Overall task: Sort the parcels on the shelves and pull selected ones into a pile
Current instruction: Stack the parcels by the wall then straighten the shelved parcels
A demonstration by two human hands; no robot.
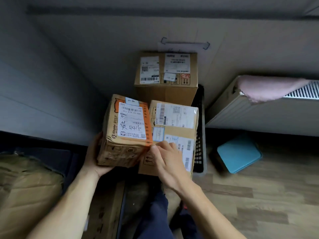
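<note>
Three cardboard parcels sit against a pale wall; their label print is mostly too blurred to read. The taped parcel [126, 130] partly hides the flat parcel [174, 135] beside it, and the far parcel [166, 73] stands behind both. A black crate [200, 135] is mostly hidden under them. The left hand [94, 156] cups the taped parcel's lower left corner, fingers out of sight behind it. The right hand [166, 161] lies loosely open, fingertips touching the taped parcel's right edge.

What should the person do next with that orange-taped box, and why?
Probably set the orange-taped cardboard box down left of the flat labelled cardboard parcel. The left hand cradles its side and bottom; the right hand only touches its corner, so it is not yet resting.
</note>
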